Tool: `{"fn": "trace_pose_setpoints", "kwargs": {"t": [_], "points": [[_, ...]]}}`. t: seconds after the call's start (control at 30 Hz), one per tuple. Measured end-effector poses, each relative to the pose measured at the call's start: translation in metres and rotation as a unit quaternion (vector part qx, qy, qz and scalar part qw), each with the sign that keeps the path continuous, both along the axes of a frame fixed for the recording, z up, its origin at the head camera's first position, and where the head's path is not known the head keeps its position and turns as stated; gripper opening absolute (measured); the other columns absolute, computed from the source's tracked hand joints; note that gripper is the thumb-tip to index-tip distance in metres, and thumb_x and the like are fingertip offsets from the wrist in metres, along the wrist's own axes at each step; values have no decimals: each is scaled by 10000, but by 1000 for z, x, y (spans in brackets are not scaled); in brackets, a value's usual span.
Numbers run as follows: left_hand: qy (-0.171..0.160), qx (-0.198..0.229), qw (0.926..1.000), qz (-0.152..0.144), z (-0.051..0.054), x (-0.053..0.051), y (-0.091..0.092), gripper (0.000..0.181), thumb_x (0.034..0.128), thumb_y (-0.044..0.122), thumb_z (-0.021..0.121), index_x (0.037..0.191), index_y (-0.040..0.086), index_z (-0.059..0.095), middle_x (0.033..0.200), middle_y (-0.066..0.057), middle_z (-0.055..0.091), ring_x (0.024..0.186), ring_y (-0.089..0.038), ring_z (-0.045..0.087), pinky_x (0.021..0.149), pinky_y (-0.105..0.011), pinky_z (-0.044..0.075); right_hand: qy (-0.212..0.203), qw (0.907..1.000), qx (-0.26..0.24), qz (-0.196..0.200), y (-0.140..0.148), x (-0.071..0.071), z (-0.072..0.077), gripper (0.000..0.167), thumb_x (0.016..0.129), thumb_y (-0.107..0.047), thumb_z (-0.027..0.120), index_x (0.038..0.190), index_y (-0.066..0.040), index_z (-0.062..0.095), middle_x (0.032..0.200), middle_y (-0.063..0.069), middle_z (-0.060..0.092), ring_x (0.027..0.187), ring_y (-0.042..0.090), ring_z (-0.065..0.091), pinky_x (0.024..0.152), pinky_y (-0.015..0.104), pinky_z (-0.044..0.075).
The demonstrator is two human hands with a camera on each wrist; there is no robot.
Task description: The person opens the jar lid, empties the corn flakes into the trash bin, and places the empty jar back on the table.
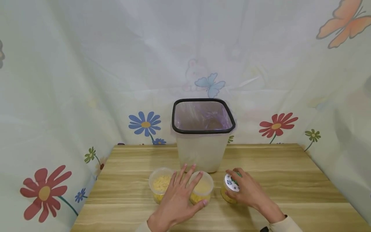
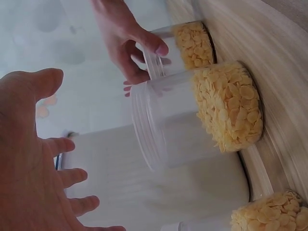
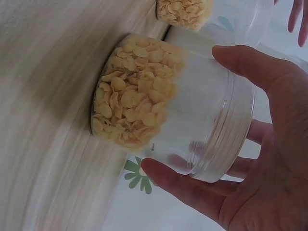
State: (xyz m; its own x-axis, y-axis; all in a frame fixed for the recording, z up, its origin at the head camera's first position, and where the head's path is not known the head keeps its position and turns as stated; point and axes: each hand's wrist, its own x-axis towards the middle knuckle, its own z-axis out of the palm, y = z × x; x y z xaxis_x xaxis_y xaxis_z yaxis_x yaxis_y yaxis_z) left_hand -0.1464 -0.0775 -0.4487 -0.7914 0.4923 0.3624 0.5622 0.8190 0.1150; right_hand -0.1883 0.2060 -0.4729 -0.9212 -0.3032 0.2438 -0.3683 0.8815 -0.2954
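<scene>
Three clear plastic jars, each partly filled with yellow flakes, stand upright on the table in front of me. My right hand (image 1: 247, 188) grips the right jar (image 3: 139, 96) near its top, thumb on one side and fingers on the other. This jar's white lid (image 1: 230, 183) carries small printed pictures and some green. My left hand (image 1: 176, 203), fingers straight and spread, is over the space between the left jar (image 1: 159, 182) and the middle jar (image 2: 226, 106). In the left wrist view it is apart from the middle jar and holds nothing.
Behind the jars stands a pale bin (image 1: 203, 148) with a black rim (image 1: 203, 131) and a clear plastic liner. The wood-grain table (image 1: 139, 158) is bordered by a pale curtain (image 1: 116, 64) printed with flowers and butterflies.
</scene>
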Motion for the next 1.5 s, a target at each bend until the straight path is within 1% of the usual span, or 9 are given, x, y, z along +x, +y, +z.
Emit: {"fn": "trace_pose_setpoints", "kwargs": {"t": [0.13,0.37,0.57,0.7,0.8,1.0,1.17,1.33,1.5], "points": [[40,40,10000,49,1,-1,0,804,876,704,506,1548,325,281,1652,-11,198,1521,-310,190,1123,-605,327,258,9995,-167,30,1,2,6,708,700,-388,853,1316,-152,593,1250,141,574,953,285,619,685,376,516],[149,185,9997,105,4,-1,-2,809,884,725,461,1554,311,276,1658,10,172,1518,-307,203,1118,-587,342,717,9957,-584,85,0,5,23,712,690,-366,863,1309,-153,584,1262,151,566,936,283,615,681,370,506],[242,407,9988,81,9,-3,1,819,889,675,509,1568,322,218,1667,43,115,1523,-289,193,1140,-568,323,1222,9896,-736,192,-5,3,34,734,675,-362,877,1307,-130,585,1267,143,566,957,296,630,696,388,534],[447,464,9979,-3,12,-5,5,802,900,683,481,1563,294,252,1668,37,110,1516,-298,213,1139,-553,333,1520,9845,-841,226,-7,5,42,733,659,-339,888,1292,-121,588,1245,153,577,948,294,636,676,385,535],[519,505,9974,-34,15,-5,6,806,900,687,476,1559,272,272,1668,37,101,1518,-297,208,1142,-548,333,1703,9806,-937,233,-8,7,49,741,644,-330,893,1290,-132,587,1236,156,583,933,277,635,662,367,527],[600,684,9958,-89,19,-6,6,843,873,669,543,1557,252,281,1659,0,166,1518,-292,212,1147,-539,336,2012,9729,-1110,257,-9,8,62,758,630,-319,890,1303,-153,581,1242,144,579,887,233,611,617,300,500],[604,807,9949,-97,22,-7,5,870,859,694,544,1562,278,247,1658,0,169,1519,-285,209,1128,-552,355,2144,9680,-1274,280,-13,9,71,760,629,-315,897,1306,-159,588,1260,137,574,872,214,601,595,276,495],[806,855,9930,-112,23,-9,4,911,830,692,583,1555,235,276,1648,-40,206,1512,-300,223,1127,-551,354,2107,9678,-1325,367,-21,12,82,757,643,-335,897,1312,-161,589,1280,130,574,896,206,613,615,277,510],[897,944,9914,-98,24,-9,4,991,813,677,618,1583,239,175,1660,-24,154,1511,-308,222,1137,-548,344,2086,9648,-1495,569,-31,16,92,770,656,-301,895,1340,-164,570,1300,134,566,910,208,630,622,254,523]]}}
